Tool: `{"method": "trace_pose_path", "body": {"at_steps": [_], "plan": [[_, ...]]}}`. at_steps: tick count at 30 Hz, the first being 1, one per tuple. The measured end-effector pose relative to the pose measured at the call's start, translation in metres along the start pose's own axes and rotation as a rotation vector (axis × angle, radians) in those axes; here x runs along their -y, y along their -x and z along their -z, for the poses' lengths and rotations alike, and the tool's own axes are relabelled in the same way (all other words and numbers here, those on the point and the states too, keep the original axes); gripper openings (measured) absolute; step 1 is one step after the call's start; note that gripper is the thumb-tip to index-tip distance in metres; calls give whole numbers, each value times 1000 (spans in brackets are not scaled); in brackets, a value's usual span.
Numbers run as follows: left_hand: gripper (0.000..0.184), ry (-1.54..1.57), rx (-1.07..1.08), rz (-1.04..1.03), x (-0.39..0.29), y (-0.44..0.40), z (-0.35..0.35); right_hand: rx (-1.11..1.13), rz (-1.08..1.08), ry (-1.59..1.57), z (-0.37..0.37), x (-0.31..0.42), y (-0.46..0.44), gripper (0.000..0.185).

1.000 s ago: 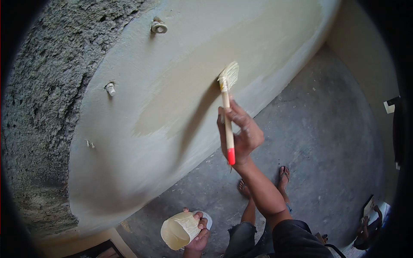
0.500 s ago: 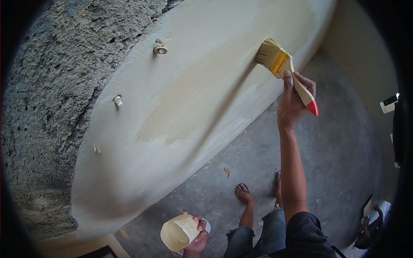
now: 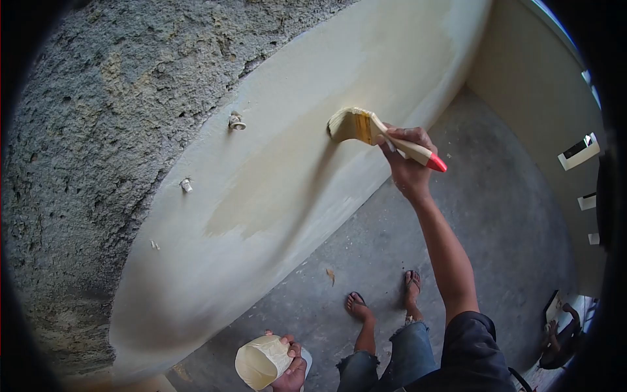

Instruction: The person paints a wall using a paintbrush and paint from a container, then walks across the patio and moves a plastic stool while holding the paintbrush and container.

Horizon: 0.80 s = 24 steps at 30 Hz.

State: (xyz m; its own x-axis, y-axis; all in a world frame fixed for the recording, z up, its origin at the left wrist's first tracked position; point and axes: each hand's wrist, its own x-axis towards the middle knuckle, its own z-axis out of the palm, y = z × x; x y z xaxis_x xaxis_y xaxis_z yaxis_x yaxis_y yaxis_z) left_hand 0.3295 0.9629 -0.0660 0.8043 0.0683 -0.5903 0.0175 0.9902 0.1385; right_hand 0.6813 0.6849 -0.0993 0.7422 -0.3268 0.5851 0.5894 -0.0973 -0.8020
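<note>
While bristles [image 3: 339, 125] bend, brush [image 3: 363, 128] nears upper fitting [image 3: 236, 123]

The brush has shifted along the wall [image 3: 215, 274] onto the darker patch [image 3: 261, 189], so coating seems under way. Right grip [image 3: 410, 166] clasps its handle [image 3: 417, 153]; left grip [image 3: 292, 372] holds a paint container [image 3: 275, 350].

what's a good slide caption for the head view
Right hand holds a brush against the wall; left hand holds a cup.
</note>
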Motion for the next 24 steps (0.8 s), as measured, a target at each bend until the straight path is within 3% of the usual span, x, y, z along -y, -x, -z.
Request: {"method": "trace_pose_path", "body": {"at_steps": [2, 5, 7, 9, 13, 15, 18, 21, 24], "plan": [[48, -58, -170, -91, 4, 4, 1, -106, 74, 159, 24, 1, -31, 16], [49, -27, -71, -45, 5, 5, 5, -412, 41, 201, 38, -8, -54, 12], [49, -56, -82, -50, 7, 4, 3, -432, 83, 222, 17, 5, -41, 13], [50, -89, -103, -39, 14, 5, -1, -138, 243, 373, -28, 25, 6, 11], [52, -34, 16, -21, 24, 3, 0, 231, 385, 49, -91, 94, 95, 7], [53, -81, 98, 6, 35, 10, -5, 449, 504, -100, -88, 101, 97, 8], [53, -104, 14, -132, 59, 26, -23, 540, 397, -219, -42, 69, 28, 9], [53, -95, 171, -155, 81, 39, -26, 310, 338, 18, 47, 20, -69, 16], [51, 0, 43, -226, 110, 66, -29, -74, 182, 433, 160, -10, -163, 13]]}}
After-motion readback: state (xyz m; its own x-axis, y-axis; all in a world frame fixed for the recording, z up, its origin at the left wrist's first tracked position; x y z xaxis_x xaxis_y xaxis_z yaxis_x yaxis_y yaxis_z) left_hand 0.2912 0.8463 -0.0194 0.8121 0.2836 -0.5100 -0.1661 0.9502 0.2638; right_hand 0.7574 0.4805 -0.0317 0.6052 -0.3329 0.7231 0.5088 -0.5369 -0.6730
